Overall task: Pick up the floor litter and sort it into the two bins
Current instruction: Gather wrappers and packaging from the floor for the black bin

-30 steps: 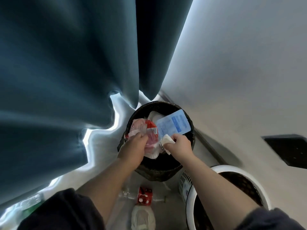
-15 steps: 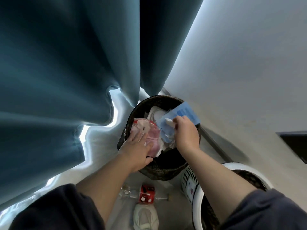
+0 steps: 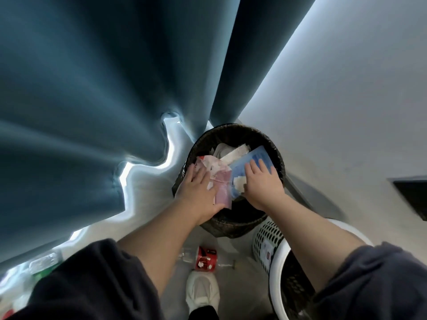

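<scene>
Head view: we're pressing litter down into the dark woven bin [image 3: 233, 129], left hand [image 3: 198, 190] flat-fingered on the pink wrapper [image 3: 223, 192], right hand [image 3: 261, 185] spread flat on the blue packet [image 3: 260, 154], neither gripping anything. The pile's sitting high at the rim, so we're risking wrappers springing out or the bin tipping.

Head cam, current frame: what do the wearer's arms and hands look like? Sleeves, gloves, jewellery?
Both hands are bare: the left hand and right hand show no gloves, rings or watch. The left sleeve and right sleeve are dark charcoal-navy soft fabric, loose and rumpled, bunched up near the elbows, leaving the forearms uncovered. No logos or markings are visible on them.
</scene>
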Demonstrator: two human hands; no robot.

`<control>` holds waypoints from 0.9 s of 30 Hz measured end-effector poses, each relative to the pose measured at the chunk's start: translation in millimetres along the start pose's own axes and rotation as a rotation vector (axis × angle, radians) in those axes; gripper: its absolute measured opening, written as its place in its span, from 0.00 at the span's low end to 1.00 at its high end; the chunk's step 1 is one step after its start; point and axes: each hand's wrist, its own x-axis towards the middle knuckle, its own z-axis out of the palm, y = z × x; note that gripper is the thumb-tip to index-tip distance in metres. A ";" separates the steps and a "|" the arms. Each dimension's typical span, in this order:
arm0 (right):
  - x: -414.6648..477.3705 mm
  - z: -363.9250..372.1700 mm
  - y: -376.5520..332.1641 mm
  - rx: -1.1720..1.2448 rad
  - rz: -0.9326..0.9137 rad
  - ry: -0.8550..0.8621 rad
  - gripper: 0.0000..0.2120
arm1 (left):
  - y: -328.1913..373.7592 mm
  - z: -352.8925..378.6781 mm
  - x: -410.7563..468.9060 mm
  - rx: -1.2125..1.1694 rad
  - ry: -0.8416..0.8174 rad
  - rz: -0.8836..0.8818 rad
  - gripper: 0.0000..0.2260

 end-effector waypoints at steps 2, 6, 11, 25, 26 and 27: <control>-25.6 -12.2 -2.0 -0.001 -0.011 0.000 0.33 | -3.2 -5.0 -26.3 -0.043 0.040 -0.045 0.32; -89.6 -37.0 -15.1 0.005 -0.050 0.042 0.31 | 1.2 -11.7 -92.9 -0.143 0.103 -0.129 0.32; -166.2 -61.0 -60.2 -0.020 -0.142 0.054 0.32 | 4.1 14.2 -193.3 -0.304 0.230 -0.308 0.31; -297.0 -34.9 -355.7 -0.249 -0.582 0.023 0.33 | -46.4 215.4 -452.3 -0.529 0.217 -0.746 0.33; -306.9 -27.9 -384.5 -0.273 -0.617 0.029 0.33 | -51.7 235.3 -472.4 -0.558 0.210 -0.777 0.33; -318.2 -20.7 -413.3 -0.298 -0.645 0.028 0.33 | -56.4 256.3 -494.4 -0.592 0.199 -0.805 0.32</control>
